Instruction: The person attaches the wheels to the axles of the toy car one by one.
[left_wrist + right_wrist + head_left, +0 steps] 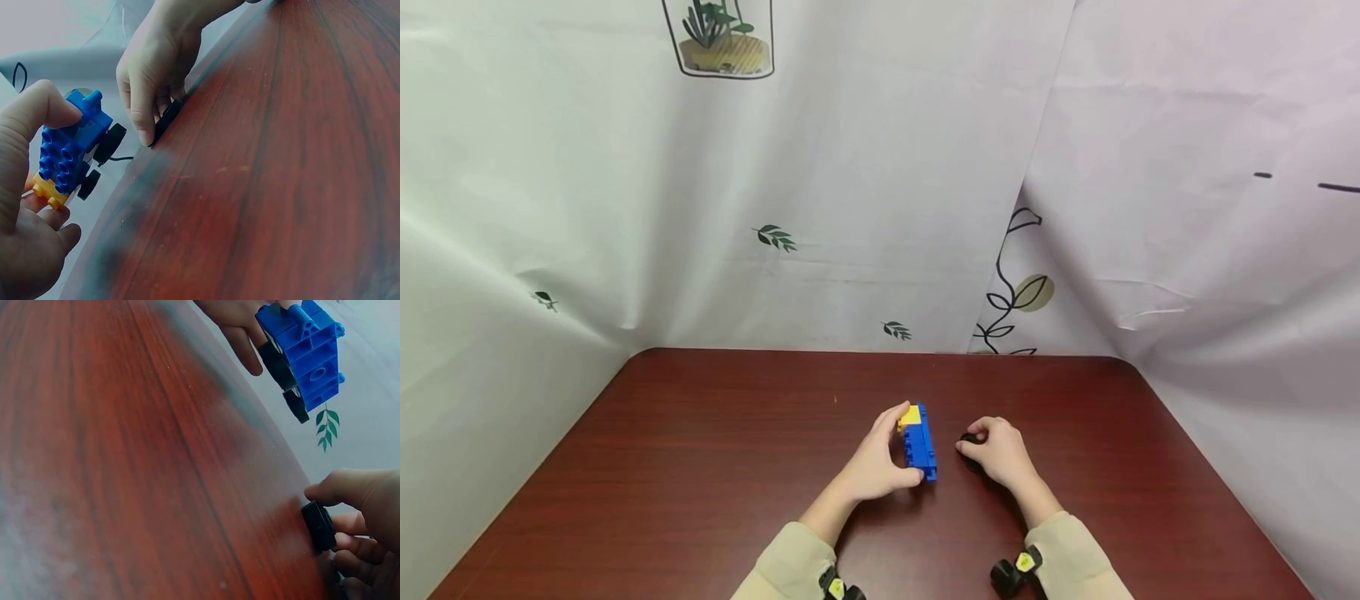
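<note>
My left hand (872, 468) grips blue toy vehicle (919, 448) by its ends: thumb on blue end, fingers at end with yellow brick (912, 415). Vehicle held above tabletop (700, 467), on its side, studs toward my left palm; two black wheels (109, 144) on its downward side. My right hand (1003, 454), near it, pinches loose black wheel (319, 525) between thumb and fingers, low at tabletop; cannot tell whether wheel touches surface. Beige sleeves (793, 560) on both arms; patterned white sheet (850, 167) behind tabletop.
</note>
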`<action>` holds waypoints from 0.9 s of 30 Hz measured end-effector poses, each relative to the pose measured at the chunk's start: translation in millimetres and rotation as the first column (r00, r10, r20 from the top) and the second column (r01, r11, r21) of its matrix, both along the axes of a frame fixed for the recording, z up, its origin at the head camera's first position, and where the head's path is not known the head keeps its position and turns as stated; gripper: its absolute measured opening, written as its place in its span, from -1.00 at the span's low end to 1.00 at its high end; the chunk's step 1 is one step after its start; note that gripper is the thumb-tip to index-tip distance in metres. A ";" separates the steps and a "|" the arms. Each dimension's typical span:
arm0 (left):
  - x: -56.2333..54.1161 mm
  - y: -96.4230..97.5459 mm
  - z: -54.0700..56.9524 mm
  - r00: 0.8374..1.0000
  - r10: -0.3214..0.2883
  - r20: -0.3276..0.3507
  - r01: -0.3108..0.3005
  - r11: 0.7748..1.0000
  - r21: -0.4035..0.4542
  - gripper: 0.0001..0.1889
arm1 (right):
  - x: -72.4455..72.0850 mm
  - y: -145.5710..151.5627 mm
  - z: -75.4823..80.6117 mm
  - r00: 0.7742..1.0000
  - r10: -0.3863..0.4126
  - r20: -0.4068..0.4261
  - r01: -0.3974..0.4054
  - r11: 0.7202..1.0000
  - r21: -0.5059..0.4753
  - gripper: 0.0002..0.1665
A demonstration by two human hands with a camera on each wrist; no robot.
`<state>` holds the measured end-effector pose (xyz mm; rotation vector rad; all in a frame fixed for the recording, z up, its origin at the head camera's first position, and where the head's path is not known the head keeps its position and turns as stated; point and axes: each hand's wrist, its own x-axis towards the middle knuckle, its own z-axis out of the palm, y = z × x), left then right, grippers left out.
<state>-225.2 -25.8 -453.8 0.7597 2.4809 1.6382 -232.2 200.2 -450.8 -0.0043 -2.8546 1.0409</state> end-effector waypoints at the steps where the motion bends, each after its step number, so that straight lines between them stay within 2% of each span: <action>1: -0.1 0.0 -0.1 1.000 -0.001 0.000 0.001 1.000 0.002 0.02 | 0.0 0.1 0.0 1.000 0.000 0.001 0.000 1.000 0.001 -0.71; 8: 0.1 0.4 -0.5 1.000 0.005 0.005 -0.005 1.000 -0.006 0.02 | -1.6 1.2 -2.0 1.000 0.002 -0.018 -0.002 1.000 0.006 -0.75; 16: -0.4 1.1 -2.2 1.000 -0.003 0.004 0.003 1.000 -0.011 0.02 | -2.2 0.9 -2.8 1.000 -0.007 -0.002 0.007 1.000 0.004 -0.71; 27: -0.7 1.9 -2.0 1.000 0.003 0.009 -0.003 1.000 -0.016 0.02 | -2.5 2.1 -1.6 0.994 0.002 -0.109 -0.006 0.999 -0.038 -0.73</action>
